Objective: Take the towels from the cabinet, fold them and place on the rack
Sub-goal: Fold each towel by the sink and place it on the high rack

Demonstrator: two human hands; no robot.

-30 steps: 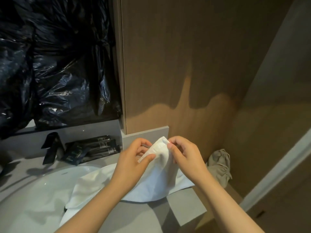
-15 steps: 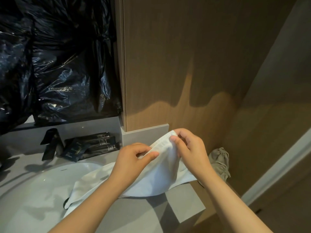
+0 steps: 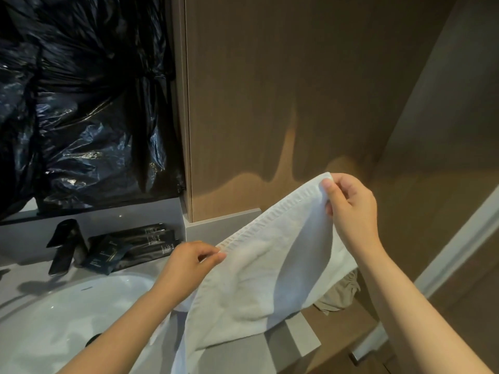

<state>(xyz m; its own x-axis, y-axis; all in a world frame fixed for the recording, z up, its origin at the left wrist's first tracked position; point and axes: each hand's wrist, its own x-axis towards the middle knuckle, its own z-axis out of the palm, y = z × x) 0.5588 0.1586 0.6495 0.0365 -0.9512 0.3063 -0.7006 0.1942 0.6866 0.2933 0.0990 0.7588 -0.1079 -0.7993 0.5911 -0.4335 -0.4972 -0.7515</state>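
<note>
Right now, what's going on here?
A person is working on a white towel at a bathroom counter. The left hand pinches its hemmed edge low down, and the right hand pinches a corner of the same edge higher up, so the edge runs taut between them. The rest hangs down over the counter beside the sink. It is not folded yet, and no rack is in view. A crumpled beige cloth lies behind the towel.

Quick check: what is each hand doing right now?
Left hand: pinches the white towel by its hem.
Right hand: grips the towel's upper corner.
</note>
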